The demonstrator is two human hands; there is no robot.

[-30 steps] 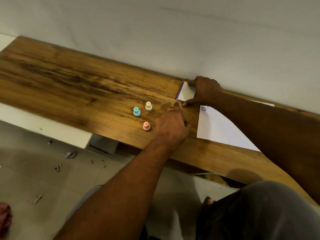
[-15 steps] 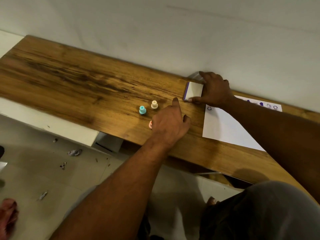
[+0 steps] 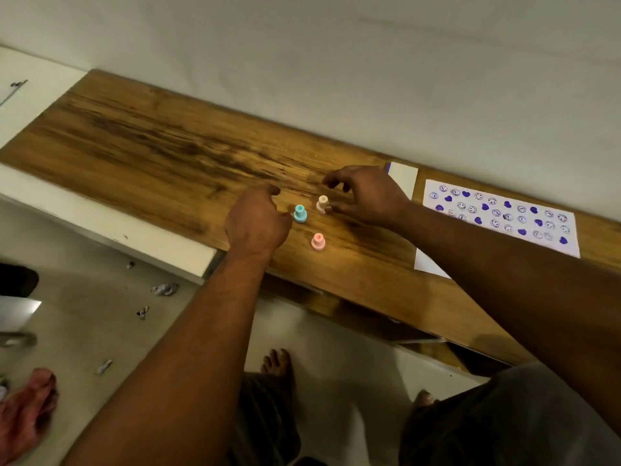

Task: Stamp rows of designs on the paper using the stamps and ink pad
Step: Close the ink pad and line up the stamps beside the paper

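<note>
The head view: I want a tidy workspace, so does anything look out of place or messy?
On the wooden table nothing is spilled; the three stamps stand upright. The odd part is the floor left of the table, where small crumpled scraps lie scattered.

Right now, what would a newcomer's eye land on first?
The white paper at the right of the wooden desk, covered in rows of purple smileys and hearts. Then three small stamps mid-desk: teal, cream, pink, with the left hand and right hand closing in.
</note>
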